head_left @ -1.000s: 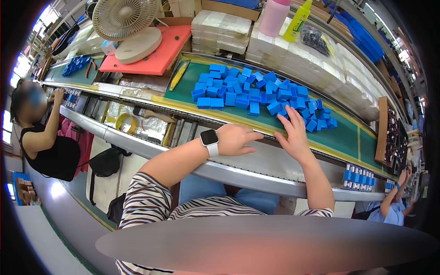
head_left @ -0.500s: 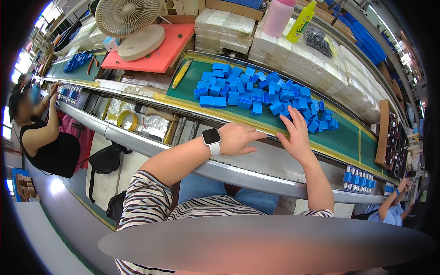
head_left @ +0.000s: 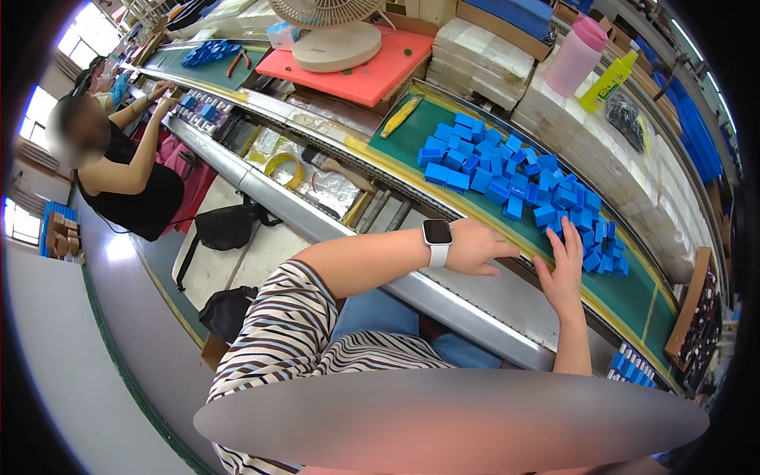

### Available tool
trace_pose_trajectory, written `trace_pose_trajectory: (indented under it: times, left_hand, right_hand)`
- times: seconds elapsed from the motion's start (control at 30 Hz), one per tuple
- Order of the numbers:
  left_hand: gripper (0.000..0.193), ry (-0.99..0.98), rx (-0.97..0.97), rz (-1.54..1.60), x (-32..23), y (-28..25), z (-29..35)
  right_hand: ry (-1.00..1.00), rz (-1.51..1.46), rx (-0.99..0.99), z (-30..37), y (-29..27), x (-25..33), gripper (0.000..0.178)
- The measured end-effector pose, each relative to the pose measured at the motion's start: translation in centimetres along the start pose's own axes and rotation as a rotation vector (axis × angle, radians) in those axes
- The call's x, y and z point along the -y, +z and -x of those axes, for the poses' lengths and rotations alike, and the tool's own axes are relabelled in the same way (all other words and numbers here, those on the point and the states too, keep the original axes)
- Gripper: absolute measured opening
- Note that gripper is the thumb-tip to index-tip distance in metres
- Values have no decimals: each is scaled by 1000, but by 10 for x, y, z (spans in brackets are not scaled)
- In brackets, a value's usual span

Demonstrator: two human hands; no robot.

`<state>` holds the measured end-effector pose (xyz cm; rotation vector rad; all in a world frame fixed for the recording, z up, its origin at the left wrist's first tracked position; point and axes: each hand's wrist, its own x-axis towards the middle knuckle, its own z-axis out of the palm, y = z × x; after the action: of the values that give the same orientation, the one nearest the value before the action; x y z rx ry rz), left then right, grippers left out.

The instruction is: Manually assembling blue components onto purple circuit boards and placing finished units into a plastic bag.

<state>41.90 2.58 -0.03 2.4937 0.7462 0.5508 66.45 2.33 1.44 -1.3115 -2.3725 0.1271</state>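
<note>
Many small blue box-shaped pieces point(head_left: 496, 188) lie heaped on a green work surface point(head_left: 437, 107) edged with yellow tape. My right hand point(head_left: 564, 273) has its fingers spread, the tips at the near edge of the heap; whether they touch a piece I cannot tell. Over the near rail, my left hand point(head_left: 473, 247) stretches its fingers towards the right hand, with nothing seen in it. A watch point(head_left: 437, 237) with a white band is on my left wrist. A yellow cutter-like tool point(head_left: 401, 116) lies at the heap's far left.
A metal rail point(head_left: 475, 313) runs along the near side. Beyond the surface stand white foam blocks point(head_left: 546, 119), a pink bottle point(head_left: 576, 59) and a yellow bottle point(head_left: 608, 83). A fan point(head_left: 336, 47) rests on red foam. At left, another person point(head_left: 131, 178) works over blue pieces.
The view has turned, so the bench appears shifted right and more slanted. Both my hands keep nearly the same pose beside the heap.
</note>
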Motion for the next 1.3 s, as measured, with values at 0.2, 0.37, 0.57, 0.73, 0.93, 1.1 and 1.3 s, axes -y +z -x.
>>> trace_pose_trajectory:
  times: [0.2,0.37,0.57,0.73,0.93,1.1,1.3]
  left_hand:
    - [44,12,-17,-41,-4,-11,-2]
    - [40,50,-419,-59,-3,-39,12]
    - [49,-304,-629,-279,21,-114,116]
    - [58,-796,-796,-637,103,-156,259]
    - [57,-1215,-808,-912,190,-200,409]
    - [60,-1569,-802,-660,236,-223,432]
    - [73,-1625,-778,-446,282,-234,438]
  right_hand:
    - [23,-175,-113,0,5,-19,43]
    - [-44,2,-242,-7,9,-22,41]
    - [-42,71,-251,-3,13,-28,42]
    - [-36,107,-273,-6,16,-26,42]
    - [-42,123,-283,-7,18,-24,41]
    - [-31,161,-290,-4,16,-25,41]
    - [-28,201,-290,-2,12,-19,42]
